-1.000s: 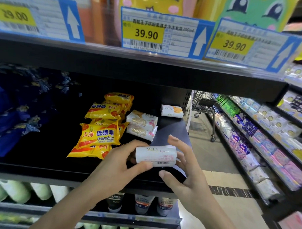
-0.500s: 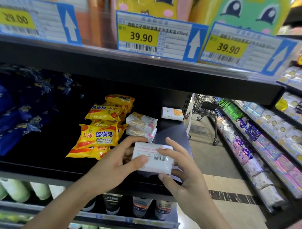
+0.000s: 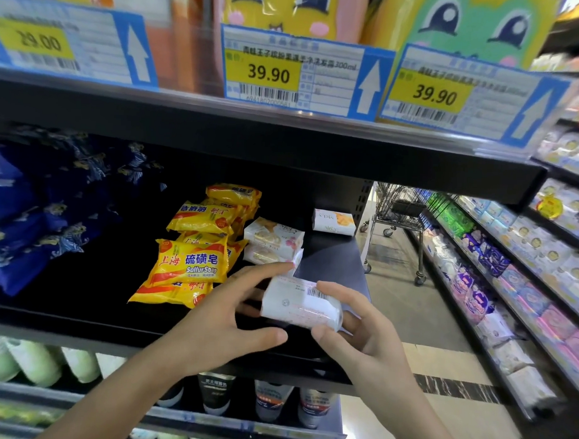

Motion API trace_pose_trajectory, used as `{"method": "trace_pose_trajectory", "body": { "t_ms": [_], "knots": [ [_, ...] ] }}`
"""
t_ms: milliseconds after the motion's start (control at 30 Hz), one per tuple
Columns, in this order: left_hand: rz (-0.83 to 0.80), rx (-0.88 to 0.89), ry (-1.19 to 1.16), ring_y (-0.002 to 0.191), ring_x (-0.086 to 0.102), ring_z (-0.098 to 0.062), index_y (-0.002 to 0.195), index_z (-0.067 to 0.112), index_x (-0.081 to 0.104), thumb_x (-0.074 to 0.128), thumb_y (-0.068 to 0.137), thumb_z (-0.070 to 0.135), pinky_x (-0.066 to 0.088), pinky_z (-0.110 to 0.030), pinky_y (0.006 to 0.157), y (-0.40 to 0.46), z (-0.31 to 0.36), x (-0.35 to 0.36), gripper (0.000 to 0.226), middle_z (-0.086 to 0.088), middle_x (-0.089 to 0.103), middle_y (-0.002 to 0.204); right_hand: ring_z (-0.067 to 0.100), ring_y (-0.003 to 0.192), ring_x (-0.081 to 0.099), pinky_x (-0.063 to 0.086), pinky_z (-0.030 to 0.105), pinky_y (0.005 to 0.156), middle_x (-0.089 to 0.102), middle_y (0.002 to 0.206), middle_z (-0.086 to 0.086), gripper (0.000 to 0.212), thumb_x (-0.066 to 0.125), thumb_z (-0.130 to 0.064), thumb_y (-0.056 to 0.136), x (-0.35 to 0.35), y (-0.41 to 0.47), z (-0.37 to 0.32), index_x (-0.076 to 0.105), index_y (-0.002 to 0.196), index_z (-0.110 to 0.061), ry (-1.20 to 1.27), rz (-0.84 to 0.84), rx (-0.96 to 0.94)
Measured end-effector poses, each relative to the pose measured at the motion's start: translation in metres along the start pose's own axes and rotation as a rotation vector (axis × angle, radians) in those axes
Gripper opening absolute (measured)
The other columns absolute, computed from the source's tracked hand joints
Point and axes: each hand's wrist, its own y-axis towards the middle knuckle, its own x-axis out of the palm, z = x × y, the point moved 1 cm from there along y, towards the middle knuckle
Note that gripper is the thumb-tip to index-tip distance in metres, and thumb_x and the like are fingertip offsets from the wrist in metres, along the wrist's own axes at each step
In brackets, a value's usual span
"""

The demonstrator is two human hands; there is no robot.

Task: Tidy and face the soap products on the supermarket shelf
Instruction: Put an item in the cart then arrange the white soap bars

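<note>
A white soap box [image 3: 300, 303] with a barcode facing up is held above the front of the black shelf [image 3: 81, 320]. My right hand [image 3: 356, 330] grips its right end, thumb beneath. My left hand [image 3: 225, 319] touches its left end with outstretched fingers, thumb spread below. Behind it lie a pile of yellow sulfur soap packs [image 3: 191, 262], two stacked white soap boxes [image 3: 274, 243] and a single white-and-orange soap box [image 3: 334, 221] at the back right.
Dark blue packs [image 3: 35, 217] fill the shelf's left side. Price tags [image 3: 270, 74] hang on the shelf edge above. Tubes [image 3: 268, 402] and pale bottles stand on the shelf below. A trolley [image 3: 400, 216] and stocked shelves [image 3: 509, 276] line the aisle to the right.
The soap box has been turned in my hands, from its narrow side to the barcode face, and tilted down to the right. My left thumb has come off it.
</note>
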Motion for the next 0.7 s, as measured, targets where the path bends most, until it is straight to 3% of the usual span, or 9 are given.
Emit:
{"method": "trace_pose_trajectory", "body": {
  "t_ms": [133,267,400,567,700],
  "knots": [
    [0.065,0.039,0.013,0.131,0.058,-0.007,0.138,0.05,0.059,0.084,0.085,0.006,0.055,-0.026,0.099,0.0018,-0.0004,0.0006,0.073,0.021,0.055,0.14,0.03,0.108,0.069,0.055,0.055,0.097,0.073,0.121,0.007,0.039,0.072,-0.008,0.096,0.0003,0.0018,0.0,0.067,0.128,-0.03,-0.02,0.018,0.031],
    [0.082,0.06,-0.023,0.134,0.056,-0.008,0.131,0.044,0.065,0.083,0.086,0.001,0.053,-0.019,0.1,0.002,-0.0011,-0.0001,0.065,0.017,0.06,0.138,0.037,0.104,0.066,0.056,0.055,0.095,0.076,0.111,0.004,0.035,0.072,-0.03,0.094,0.0011,0.0033,-0.0002,0.067,0.127,-0.04,-0.054,0.017,0.048],
    [0.081,0.063,-0.051,0.129,0.06,-0.007,0.127,0.044,0.067,0.08,0.089,0.007,0.053,-0.018,0.1,0.0008,-0.0021,0.0002,0.054,0.016,0.067,0.132,0.021,0.094,0.074,0.062,0.039,0.087,0.076,0.107,-0.002,0.031,0.069,-0.045,0.094,0.0034,0.0066,0.0022,0.066,0.124,-0.042,-0.104,0.031,0.047],
    [0.095,0.065,-0.072,0.124,0.064,-0.01,0.128,0.044,0.066,0.075,0.091,0.027,0.055,-0.022,0.098,0.0001,-0.0016,0.0015,0.041,0.014,0.069,0.127,0.017,0.096,0.074,0.063,0.035,0.085,0.076,0.104,-0.006,0.036,0.066,-0.06,0.088,0.0066,0.0099,-0.0002,0.067,0.12,-0.044,-0.109,0.054,0.052],
    [0.104,0.045,-0.092,0.123,0.066,-0.016,0.128,0.044,0.065,0.074,0.094,0.036,0.057,-0.028,0.097,0.0009,-0.0012,0.0024,0.036,0.01,0.069,0.128,0.009,0.109,0.07,0.059,0.024,0.084,0.073,0.117,-0.012,0.037,0.072,-0.044,0.089,0.0087,0.0056,-0.0026,0.062,0.124,-0.049,-0.111,0.03,0.01]
  ]
}}
